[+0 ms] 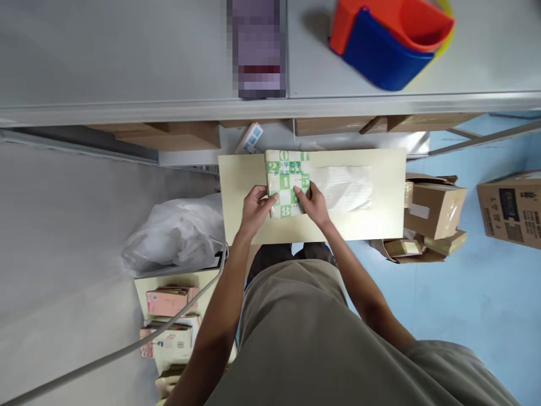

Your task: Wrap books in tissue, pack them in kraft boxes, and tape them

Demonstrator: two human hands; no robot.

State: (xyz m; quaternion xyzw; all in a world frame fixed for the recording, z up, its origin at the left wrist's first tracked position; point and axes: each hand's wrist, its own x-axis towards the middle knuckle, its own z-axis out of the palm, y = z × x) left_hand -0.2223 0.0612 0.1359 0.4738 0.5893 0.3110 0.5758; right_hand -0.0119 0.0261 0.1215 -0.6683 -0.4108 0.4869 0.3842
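Note:
A book (289, 194) with a green and white checkered cover, large digits and Chinese lettering is between my two hands above a cream tabletop (243, 169). My left hand (257, 210) grips its left edge, thumb on the cover and fingers curled at the side. Along the right edge, my right hand (313, 204) holds it the same way, thumb on top. Both hands are closed on the book. Beside it on the right lies a crumpled, translucent white plastic bag (349, 187), flat on the table. Whether the book touches the tabletop is hard to tell.
A grey shelf (147, 62) runs across the top, bearing a red and blue tape dispenser (389, 48). Left are a stuffed plastic bag (177, 234), stacked books (169, 301) and a grey cable (127, 351). Cardboard boxes (439, 208) stand right on the blue floor (448, 304).

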